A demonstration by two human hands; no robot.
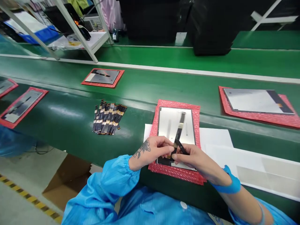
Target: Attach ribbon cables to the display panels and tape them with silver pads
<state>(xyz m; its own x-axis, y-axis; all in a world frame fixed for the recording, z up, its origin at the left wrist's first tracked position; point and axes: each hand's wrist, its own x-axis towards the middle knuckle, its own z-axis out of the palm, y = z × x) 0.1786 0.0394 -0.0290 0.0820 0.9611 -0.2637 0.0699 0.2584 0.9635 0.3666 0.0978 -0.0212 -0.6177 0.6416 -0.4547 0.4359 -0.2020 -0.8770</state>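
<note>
The left hand (150, 153) and right hand (191, 161) appear pinched on a black ribbon cable (179, 131) over a screen panel (166, 125), though fingers hide the exact grip.

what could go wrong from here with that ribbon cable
The left hand and right hand appear to pinch the ribbon cable close against the screen panel, so a sharp bend or tug could crease it or damage its joint. The bare fingers are right over the panel and might leave smudges. The red bubble mat lies near the edge of the green belt, so a knock could possibly shift it.
</note>
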